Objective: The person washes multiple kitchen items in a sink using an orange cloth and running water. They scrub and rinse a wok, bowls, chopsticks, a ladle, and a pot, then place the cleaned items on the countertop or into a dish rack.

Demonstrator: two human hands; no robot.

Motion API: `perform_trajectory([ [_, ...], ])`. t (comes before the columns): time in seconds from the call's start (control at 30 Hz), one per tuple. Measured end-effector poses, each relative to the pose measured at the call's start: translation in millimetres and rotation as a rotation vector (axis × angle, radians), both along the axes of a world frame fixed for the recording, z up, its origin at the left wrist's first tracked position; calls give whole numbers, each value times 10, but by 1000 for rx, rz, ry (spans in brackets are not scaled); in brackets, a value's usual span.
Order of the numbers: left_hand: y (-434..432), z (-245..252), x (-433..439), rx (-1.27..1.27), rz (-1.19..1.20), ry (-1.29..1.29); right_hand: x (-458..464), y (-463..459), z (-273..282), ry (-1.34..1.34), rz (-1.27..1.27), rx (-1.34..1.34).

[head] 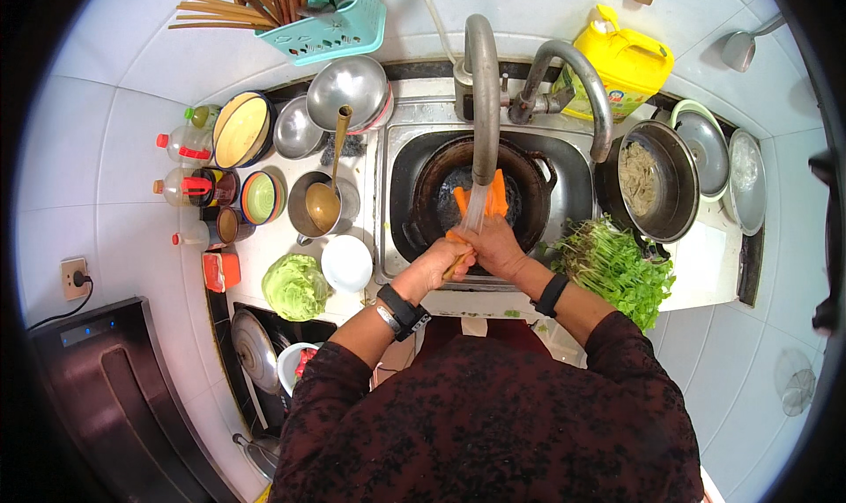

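Water runs from the curved metal faucet [486,87] onto an orange cloth [497,196]. My left hand [439,262] grips one part of this cloth, and a tan end, too small to identify, pokes out below the fist. Pressed against it, my right hand [500,248] is closed around the cloth's other part; its fingers are partly hidden. Beneath both hands a dark, rusty wok [433,172] sits in the stainless steel sink [575,192], with some water in its bottom.
A second faucet [562,54] arches at the right. Beyond the sink's right edge are leafy greens [615,265] and a pot [681,192] holding pale food. Leftward stand a metal pot with a ladle [340,139], a white bowl [346,264] and a lettuce [295,287].
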State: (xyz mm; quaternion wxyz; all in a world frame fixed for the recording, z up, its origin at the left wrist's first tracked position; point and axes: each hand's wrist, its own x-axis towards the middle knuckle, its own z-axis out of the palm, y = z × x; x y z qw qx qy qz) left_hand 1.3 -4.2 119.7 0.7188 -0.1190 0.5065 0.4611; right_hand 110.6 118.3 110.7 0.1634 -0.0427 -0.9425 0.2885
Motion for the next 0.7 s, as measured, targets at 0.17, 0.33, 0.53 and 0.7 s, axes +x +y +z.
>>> perform_trajectory([
  [0.17,-97,156,55,76,-68,89,-28,144,-303,-90,-37,137],
  [0.33,-383,405,-50,140,-112,107,-154,661,-849,-337,-384,20],
  [0.53,-330,159,2,181,120,177,-185,675,-810,-390,-420,-567],
  [0.7,-190,-230,104,201,-26,305,-109,507,-332,-141,-127,-2029],
])
